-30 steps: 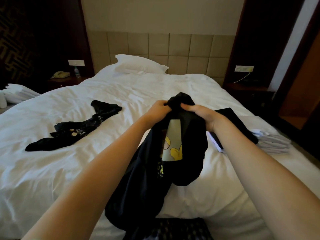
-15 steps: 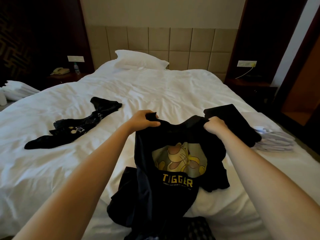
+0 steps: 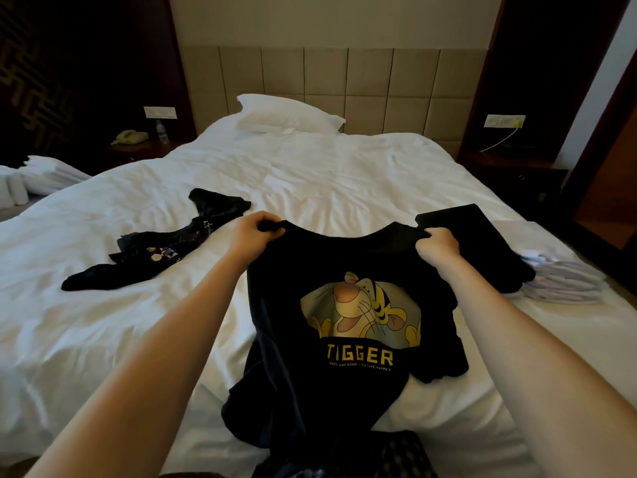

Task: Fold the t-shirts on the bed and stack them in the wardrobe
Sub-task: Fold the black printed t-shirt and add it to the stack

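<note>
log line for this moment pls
left hand grips tigger t-shirt shoulder | right hand grips other shoulder | print up | not yet folded

Tigger t-shirt [image 3: 358,322] on bed [image 3: 344,174]; crumpled t-shirt [image 3: 165,250] left, folded stack [image 3: 475,243] right, pillow [image 3: 286,113] behind

The Tigger t-shirt [image 3: 344,257] has its hem lost in dark cloth at the bottom edge, and the small print under its name is unreadable. The right hand [image 3: 437,248] hides a corner of the folded black garment [image 3: 475,232].

White bed [image 3: 344,174] with pillow [image 3: 286,113], crumpled black t-shirt [image 3: 162,250]
</note>
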`<state>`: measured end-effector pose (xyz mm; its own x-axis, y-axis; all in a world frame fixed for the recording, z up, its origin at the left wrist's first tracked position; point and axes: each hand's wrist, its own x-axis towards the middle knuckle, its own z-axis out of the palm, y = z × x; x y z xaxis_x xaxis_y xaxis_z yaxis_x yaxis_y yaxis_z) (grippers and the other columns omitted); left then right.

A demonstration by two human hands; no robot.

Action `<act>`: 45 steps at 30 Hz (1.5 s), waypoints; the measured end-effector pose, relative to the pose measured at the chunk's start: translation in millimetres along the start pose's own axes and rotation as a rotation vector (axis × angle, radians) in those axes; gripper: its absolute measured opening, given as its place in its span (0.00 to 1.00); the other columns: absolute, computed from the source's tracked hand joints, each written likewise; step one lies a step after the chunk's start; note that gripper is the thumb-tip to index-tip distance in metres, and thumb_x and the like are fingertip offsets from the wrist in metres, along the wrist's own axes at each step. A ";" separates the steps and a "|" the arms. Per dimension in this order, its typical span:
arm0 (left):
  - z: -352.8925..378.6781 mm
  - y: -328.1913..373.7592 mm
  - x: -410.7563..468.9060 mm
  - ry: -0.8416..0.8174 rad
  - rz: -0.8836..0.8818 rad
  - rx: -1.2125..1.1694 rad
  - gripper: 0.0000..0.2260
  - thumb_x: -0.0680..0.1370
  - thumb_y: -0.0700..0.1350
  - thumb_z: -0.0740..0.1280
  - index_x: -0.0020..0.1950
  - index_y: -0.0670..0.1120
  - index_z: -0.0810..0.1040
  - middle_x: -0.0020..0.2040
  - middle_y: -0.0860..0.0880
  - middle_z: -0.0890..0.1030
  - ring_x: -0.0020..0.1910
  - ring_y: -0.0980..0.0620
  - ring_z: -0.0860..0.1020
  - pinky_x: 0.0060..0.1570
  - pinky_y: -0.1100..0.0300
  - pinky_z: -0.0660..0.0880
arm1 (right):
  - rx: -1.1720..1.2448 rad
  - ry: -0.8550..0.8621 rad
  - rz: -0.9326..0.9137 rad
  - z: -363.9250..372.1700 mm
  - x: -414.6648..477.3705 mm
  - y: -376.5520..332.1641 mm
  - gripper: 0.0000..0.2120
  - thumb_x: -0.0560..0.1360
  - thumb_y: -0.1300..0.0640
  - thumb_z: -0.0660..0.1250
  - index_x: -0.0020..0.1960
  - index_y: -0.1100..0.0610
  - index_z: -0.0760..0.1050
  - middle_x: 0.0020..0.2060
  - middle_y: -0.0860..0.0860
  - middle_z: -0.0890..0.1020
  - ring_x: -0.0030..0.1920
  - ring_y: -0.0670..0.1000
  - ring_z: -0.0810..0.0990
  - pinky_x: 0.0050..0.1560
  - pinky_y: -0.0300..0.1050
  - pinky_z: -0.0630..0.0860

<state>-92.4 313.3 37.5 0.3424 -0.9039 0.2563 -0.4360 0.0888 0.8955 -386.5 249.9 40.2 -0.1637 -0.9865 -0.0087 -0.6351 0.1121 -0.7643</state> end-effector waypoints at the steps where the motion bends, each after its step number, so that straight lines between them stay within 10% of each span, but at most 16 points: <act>1: 0.3 -0.2 -0.3 -0.008 0.011 -0.017 0.06 0.74 0.35 0.70 0.43 0.45 0.77 0.40 0.52 0.77 0.46 0.50 0.76 0.55 0.57 0.73 | 0.014 -0.111 -0.018 1.1 -2.8 -3.3 0.19 0.71 0.71 0.57 0.60 0.66 0.75 0.56 0.63 0.77 0.52 0.59 0.76 0.46 0.44 0.69; 4: 1.2 -1.7 -1.7 -0.007 0.034 -0.068 0.11 0.73 0.33 0.70 0.40 0.49 0.76 0.41 0.53 0.78 0.42 0.56 0.76 0.52 0.62 0.73 | 0.019 -0.430 0.020 2.6 -14.0 -11.7 0.05 0.67 0.66 0.62 0.33 0.61 0.69 0.37 0.57 0.72 0.36 0.52 0.70 0.37 0.43 0.65; 8: 0.2 -2.3 -3.6 0.002 0.042 -0.126 0.12 0.72 0.32 0.71 0.39 0.49 0.76 0.41 0.53 0.78 0.42 0.59 0.76 0.48 0.67 0.73 | -0.057 -0.497 0.028 15.3 -12.7 -10.9 0.20 0.70 0.48 0.73 0.53 0.62 0.74 0.48 0.56 0.79 0.46 0.54 0.79 0.43 0.44 0.74; 14: -9.6 -6.7 -5.7 0.065 0.020 -0.130 0.13 0.71 0.32 0.72 0.39 0.49 0.75 0.42 0.55 0.77 0.42 0.62 0.75 0.46 0.71 0.72 | 0.358 -0.095 -0.154 14.5 -9.6 -1.5 0.10 0.76 0.66 0.64 0.56 0.59 0.77 0.48 0.55 0.79 0.50 0.54 0.77 0.52 0.47 0.75; 17: -9.5 -11.5 -7.1 0.061 -0.015 -0.164 0.10 0.72 0.32 0.71 0.41 0.47 0.76 0.41 0.53 0.78 0.41 0.59 0.76 0.42 0.72 0.74 | 0.416 -0.007 -0.076 13.7 -5.2 0.7 0.15 0.75 0.72 0.56 0.42 0.55 0.76 0.44 0.52 0.76 0.50 0.53 0.75 0.52 0.47 0.75; 22: -6.5 -14.0 -7.2 0.039 -0.075 -0.136 0.10 0.74 0.40 0.71 0.55 0.40 0.80 0.45 0.49 0.80 0.47 0.51 0.78 0.51 0.61 0.74 | 0.457 -0.071 0.003 18.1 -2.2 -5.2 0.12 0.72 0.72 0.55 0.42 0.59 0.71 0.38 0.53 0.72 0.48 0.54 0.71 0.43 0.43 0.68; 28: -11.7 -13.1 -3.4 0.101 -0.052 0.083 0.10 0.79 0.44 0.65 0.55 0.39 0.79 0.39 0.52 0.76 0.39 0.56 0.73 0.34 0.74 0.68 | 0.480 -0.168 -0.029 14.5 -6.0 -9.5 0.08 0.72 0.65 0.63 0.35 0.57 0.71 0.36 0.52 0.74 0.38 0.51 0.72 0.36 0.43 0.68; 33: -21.7 -6.1 5.3 0.160 0.004 0.184 0.09 0.81 0.47 0.59 0.49 0.42 0.76 0.43 0.47 0.75 0.45 0.50 0.71 0.41 0.59 0.61 | 0.418 -0.237 -0.128 6.2 -5.3 -11.7 0.04 0.78 0.60 0.64 0.51 0.58 0.77 0.39 0.51 0.79 0.41 0.50 0.79 0.40 0.41 0.74; 38: -30.4 2.1 15.3 -0.075 0.009 0.234 0.15 0.80 0.51 0.62 0.36 0.45 0.72 0.33 0.50 0.72 0.34 0.51 0.71 0.33 0.59 0.65 | 0.292 -0.052 -0.162 6.2 8.1 -17.9 0.12 0.78 0.54 0.64 0.51 0.63 0.78 0.45 0.58 0.80 0.50 0.56 0.78 0.48 0.46 0.71; 45: -45.7 -7.1 38.8 -0.462 -0.145 0.338 0.07 0.74 0.48 0.71 0.44 0.45 0.80 0.41 0.48 0.81 0.41 0.51 0.80 0.44 0.62 0.76 | 0.152 0.055 -0.134 21.2 29.5 -29.1 0.13 0.78 0.52 0.64 0.41 0.61 0.74 0.33 0.53 0.74 0.42 0.56 0.75 0.41 0.46 0.68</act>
<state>-38.0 296.7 57.7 0.0533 -0.9922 -0.1127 -0.6786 -0.1188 0.7249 -356.8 215.0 48.5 -0.1294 -0.9829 0.1314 -0.5335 -0.0427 -0.8447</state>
